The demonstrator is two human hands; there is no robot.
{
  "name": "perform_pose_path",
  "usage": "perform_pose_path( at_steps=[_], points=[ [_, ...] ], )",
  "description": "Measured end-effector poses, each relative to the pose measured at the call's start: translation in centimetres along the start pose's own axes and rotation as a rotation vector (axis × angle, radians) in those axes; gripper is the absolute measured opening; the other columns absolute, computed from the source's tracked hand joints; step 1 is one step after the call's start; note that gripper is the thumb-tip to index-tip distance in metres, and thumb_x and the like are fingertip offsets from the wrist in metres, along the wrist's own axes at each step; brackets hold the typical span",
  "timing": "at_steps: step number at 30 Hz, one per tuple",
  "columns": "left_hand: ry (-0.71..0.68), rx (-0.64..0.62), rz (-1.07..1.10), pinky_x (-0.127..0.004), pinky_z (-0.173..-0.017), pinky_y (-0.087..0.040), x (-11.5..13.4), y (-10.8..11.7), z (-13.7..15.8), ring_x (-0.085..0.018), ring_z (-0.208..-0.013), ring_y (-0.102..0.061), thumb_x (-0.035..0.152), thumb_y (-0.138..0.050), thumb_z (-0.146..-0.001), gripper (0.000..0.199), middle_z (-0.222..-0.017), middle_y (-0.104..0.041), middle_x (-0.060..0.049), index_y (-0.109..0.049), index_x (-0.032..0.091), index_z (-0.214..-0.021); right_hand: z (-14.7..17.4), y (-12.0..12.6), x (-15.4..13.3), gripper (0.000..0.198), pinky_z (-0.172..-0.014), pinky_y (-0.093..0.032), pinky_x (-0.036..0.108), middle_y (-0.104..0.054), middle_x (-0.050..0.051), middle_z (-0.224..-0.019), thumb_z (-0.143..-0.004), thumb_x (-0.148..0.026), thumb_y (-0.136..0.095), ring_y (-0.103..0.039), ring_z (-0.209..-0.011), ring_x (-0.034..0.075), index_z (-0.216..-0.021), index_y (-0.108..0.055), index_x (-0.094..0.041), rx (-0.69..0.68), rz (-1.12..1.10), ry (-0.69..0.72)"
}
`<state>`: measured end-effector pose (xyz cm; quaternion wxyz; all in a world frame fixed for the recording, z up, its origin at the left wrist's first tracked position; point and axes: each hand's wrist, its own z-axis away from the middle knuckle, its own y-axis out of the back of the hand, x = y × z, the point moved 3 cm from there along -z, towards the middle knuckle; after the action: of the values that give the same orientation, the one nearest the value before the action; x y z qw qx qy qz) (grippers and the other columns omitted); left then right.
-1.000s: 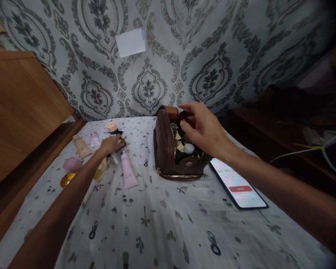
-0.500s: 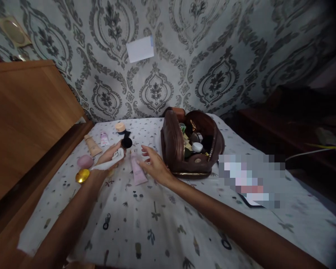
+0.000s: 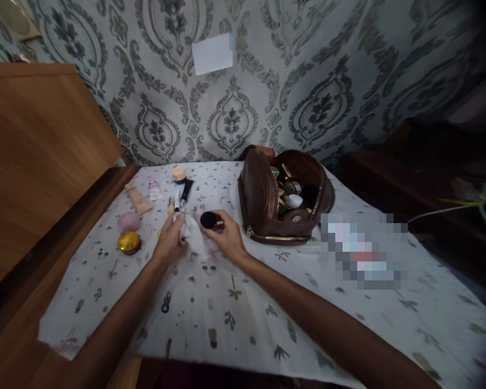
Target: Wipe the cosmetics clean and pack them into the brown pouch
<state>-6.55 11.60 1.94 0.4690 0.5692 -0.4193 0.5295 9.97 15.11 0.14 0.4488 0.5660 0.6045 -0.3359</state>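
My left hand (image 3: 170,241) is closed on a crumpled white tissue (image 3: 195,235), which hangs down toward the tablecloth. Close beside it, my right hand (image 3: 230,235) grips a small round container with a black top (image 3: 208,220) between thumb and fingers. A pink squeeze tube (image 3: 211,246) lies beneath, mostly covered by the tissue and my right hand. Just beyond my left fingers are a black tube (image 3: 187,190) and a few slim small items. The container's lower part is hidden.
A brown cosmetic bag (image 3: 259,189), unzipped and filled, stands right of my hands. Left are a gold-lidded jar (image 3: 128,242), a pink sponge (image 3: 129,221), a beige tube (image 3: 138,200), a small pink-white tube (image 3: 155,190) and a cream-coloured jar (image 3: 179,174). A blurred-out object (image 3: 364,251) lies right.
The black-topped container has passed from my left hand to my right, which was open near the pink tube. My left hand keeps the tissue and has moved right.
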Motion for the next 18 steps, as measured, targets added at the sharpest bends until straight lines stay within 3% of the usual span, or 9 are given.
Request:
perform_pose_path(
  at_steps=[3, 5, 7, 10, 13, 18],
  points=[
    [-0.136, 0.063, 0.022, -0.025, -0.071, -0.053, 0.1, 0.5, 1.1, -0.016, -0.089, -0.064, 0.042, -0.053, -0.088, 0.038, -0.105, -0.064, -0.003, -0.049, 0.022, -0.121, 0.5, -0.1, -0.2, 0.04, -0.076, -0.051, 0.034, -0.067, 0.008, -0.102, -0.069, -0.022, -0.07, -0.062, -0.092, 0.023, -0.109, -0.063, -0.019, -0.053, 0.129, 0.087],
    [-0.309, 0.054, -0.134, -0.033, -0.092, -0.052, 0.5, 0.2, 2.0, -0.02, -0.108, -0.061, 0.036, -0.052, -0.091, 0.04, -0.121, -0.062, -0.008, -0.048, 0.021, -0.128, 0.6, -0.3, -0.4, 0.041, -0.079, -0.051, 0.035, -0.067, 0.009, -0.103, -0.071, -0.021, -0.068, -0.061, -0.092, 0.024, -0.112, -0.064, -0.018, -0.086, 0.192, 0.123],
    [-0.5, -0.029, -0.387, -0.041, -0.109, -0.043, 0.7, -0.8, 2.8, -0.024, -0.125, -0.053, 0.033, -0.047, -0.095, 0.042, -0.134, -0.057, -0.012, -0.047, 0.02, -0.135, 0.6, -0.4, -0.4, 0.033, -0.08, -0.05, 0.036, -0.068, 0.009, -0.1, -0.076, -0.021, -0.063, -0.062, -0.089, 0.023, -0.108, -0.066, -0.019, -0.081, 0.234, 0.115],
    [-0.71, -0.173, -0.675, -0.047, -0.117, -0.034, 0.1, -2.4, 3.5, -0.026, -0.138, -0.042, 0.03, -0.038, -0.1, 0.044, -0.146, -0.048, -0.015, -0.044, 0.019, -0.142, 0.4, -0.6, 0.1, 0.025, -0.08, -0.05, 0.036, -0.07, 0.008, -0.098, -0.082, -0.02, -0.053, -0.062, -0.085, 0.023, -0.102, -0.068, -0.02, -0.051, 0.25, 0.068],
    [-0.77, -0.171, -0.778, -0.049, -0.118, -0.034, -0.7, -3.2, 3.6, -0.026, -0.141, -0.038, 0.029, -0.033, -0.102, 0.048, -0.149, -0.045, -0.016, -0.037, 0.02, -0.148, 0.3, -0.7, 0.5, 0.025, -0.078, -0.05, 0.035, -0.071, 0.007, -0.093, -0.082, -0.023, -0.052, -0.062, -0.084, 0.022, -0.101, -0.068, -0.02, -0.048, 0.228, 0.042],
    [-0.725, -0.073, -0.809, -0.05, -0.115, -0.037, -0.7, -3.3, 3.2, -0.027, -0.139, -0.041, 0.034, -0.032, -0.103, 0.048, -0.146, -0.045, -0.017, -0.035, 0.019, -0.148, 0.4, -0.8, 0.0, 0.026, -0.076, -0.051, 0.035, -0.071, 0.006, -0.092, -0.077, -0.027, -0.057, -0.063, -0.081, 0.023, -0.099, -0.068, -0.019, -0.15, 0.202, 0.088]
  ],
)
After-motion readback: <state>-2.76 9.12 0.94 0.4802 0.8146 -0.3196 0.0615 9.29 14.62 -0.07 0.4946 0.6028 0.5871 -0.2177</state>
